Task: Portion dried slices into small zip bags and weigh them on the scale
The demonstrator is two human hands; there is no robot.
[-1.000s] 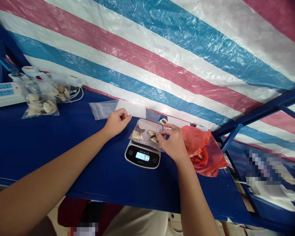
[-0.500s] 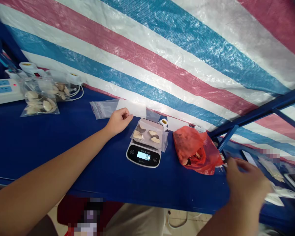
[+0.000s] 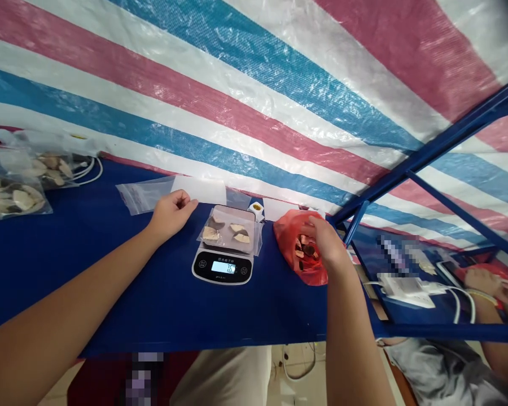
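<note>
A small digital scale stands on the blue table and its display reads 76. On its pan lies a clear bag holding a few pale dried slices. My left hand rests on the table left of the scale, fingers loosely curled with nothing in them, next to empty clear bags. My right hand reaches into the open red plastic bag right of the scale, which holds brown pieces. Its fingertips are hidden inside the bag.
Filled clear bags of slices and white cables lie at the far left. A striped tarp backs the table. Past a blue frame bar on the right, another person's hands work near a white power strip.
My right hand left the bag on the scale, swung out to the right, and now sits in the red bag. The reading fell from 91 to 76. The view shifted right.
</note>
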